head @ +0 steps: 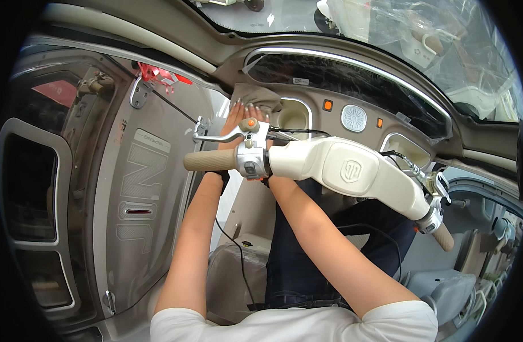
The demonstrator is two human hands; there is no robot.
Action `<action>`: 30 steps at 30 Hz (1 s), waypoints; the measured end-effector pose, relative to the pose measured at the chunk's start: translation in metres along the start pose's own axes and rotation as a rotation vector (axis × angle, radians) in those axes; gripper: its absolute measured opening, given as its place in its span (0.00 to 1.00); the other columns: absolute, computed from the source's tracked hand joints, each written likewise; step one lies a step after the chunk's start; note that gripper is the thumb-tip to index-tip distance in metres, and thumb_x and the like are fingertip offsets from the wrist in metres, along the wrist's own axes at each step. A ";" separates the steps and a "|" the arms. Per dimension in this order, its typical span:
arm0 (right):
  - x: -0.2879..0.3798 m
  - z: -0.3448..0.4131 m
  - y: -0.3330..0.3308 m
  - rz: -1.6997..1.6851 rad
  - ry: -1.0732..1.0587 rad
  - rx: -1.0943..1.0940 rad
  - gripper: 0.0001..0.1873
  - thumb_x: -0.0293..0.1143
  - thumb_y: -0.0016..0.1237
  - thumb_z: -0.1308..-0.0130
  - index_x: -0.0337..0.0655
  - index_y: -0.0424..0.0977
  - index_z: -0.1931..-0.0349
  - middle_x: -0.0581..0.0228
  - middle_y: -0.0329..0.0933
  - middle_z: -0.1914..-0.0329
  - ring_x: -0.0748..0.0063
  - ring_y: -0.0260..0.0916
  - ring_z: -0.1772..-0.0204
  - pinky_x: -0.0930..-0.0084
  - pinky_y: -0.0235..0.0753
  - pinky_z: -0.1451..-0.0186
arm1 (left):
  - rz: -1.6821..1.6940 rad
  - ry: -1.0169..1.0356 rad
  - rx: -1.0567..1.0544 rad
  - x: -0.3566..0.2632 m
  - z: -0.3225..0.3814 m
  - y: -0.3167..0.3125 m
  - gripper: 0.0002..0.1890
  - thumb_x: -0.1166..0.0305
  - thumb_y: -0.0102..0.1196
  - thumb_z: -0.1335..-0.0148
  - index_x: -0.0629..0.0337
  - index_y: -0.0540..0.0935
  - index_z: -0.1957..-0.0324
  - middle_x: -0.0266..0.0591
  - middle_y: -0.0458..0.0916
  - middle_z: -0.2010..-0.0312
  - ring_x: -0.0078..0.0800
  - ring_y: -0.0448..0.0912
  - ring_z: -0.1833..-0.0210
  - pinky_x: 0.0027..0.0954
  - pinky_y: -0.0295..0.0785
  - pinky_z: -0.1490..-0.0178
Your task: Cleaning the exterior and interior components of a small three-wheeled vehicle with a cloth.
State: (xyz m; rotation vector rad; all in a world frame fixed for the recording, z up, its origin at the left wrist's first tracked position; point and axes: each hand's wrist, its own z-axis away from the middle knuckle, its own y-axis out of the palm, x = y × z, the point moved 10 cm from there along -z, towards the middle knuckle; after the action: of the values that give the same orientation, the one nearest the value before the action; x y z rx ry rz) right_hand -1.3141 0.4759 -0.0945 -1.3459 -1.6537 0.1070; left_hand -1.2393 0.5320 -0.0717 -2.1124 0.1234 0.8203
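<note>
A grey-brown cloth (257, 99) lies bunched on the left end of the dashboard (296, 95), beside a recessed cup holder (293, 114). My left hand (232, 121) and my right hand (256, 113) are side by side on the cloth, holding it against the panel with outstretched fingers. Both forearms pass beneath the left part of the cream handlebar (304, 161). Its brake lever (218, 137) and switch housing (250, 160) hide parts of my hands and wrists.
On the left, the vehicle's door (152, 239) stands open, held by a thin strap. The handlebar's tan left grip (210, 160) juts toward it. A black cable (240, 248) hangs near my left arm. Beyond the windshield are plastic-wrapped vehicles (419, 42). Another vehicle (445, 290) stands at right.
</note>
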 end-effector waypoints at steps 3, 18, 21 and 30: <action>-0.017 0.027 -0.029 0.000 0.059 -0.044 0.28 0.28 0.42 0.39 0.35 0.62 0.36 0.50 0.65 0.35 0.51 0.59 0.31 0.55 0.55 0.29 | -0.154 0.233 0.209 -0.050 -0.012 0.043 0.30 0.60 0.48 0.37 0.62 0.64 0.34 0.48 0.59 0.30 0.41 0.55 0.26 0.46 0.46 0.25; -0.027 0.055 -0.026 0.013 0.108 0.031 0.26 0.30 0.42 0.38 0.35 0.65 0.38 0.53 0.65 0.34 0.54 0.59 0.30 0.54 0.54 0.28 | -0.427 -0.090 0.601 0.089 0.066 0.102 0.28 0.58 0.44 0.38 0.61 0.66 0.38 0.51 0.68 0.39 0.43 0.66 0.35 0.37 0.56 0.30; -0.028 0.028 -0.018 0.098 0.090 0.026 0.26 0.31 0.42 0.38 0.35 0.65 0.39 0.53 0.65 0.34 0.55 0.59 0.30 0.54 0.54 0.28 | -0.359 -0.159 0.715 0.112 0.055 0.097 0.27 0.63 0.44 0.38 0.63 0.65 0.38 0.56 0.64 0.37 0.46 0.65 0.34 0.36 0.54 0.28; -0.047 -0.039 -0.095 0.061 0.122 -0.461 0.25 0.31 0.44 0.38 0.34 0.66 0.40 0.49 0.66 0.36 0.52 0.59 0.31 0.56 0.56 0.30 | 0.158 0.048 -0.044 -0.066 -0.088 0.081 0.22 0.74 0.54 0.44 0.64 0.73 0.45 0.51 0.72 0.47 0.48 0.72 0.44 0.39 0.70 0.45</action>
State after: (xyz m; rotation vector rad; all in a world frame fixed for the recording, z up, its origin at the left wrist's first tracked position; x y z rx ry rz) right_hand -1.3575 0.3834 -0.0459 -1.7083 -1.5903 -0.3349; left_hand -1.2751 0.4022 -0.0495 -2.1849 0.3030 0.8718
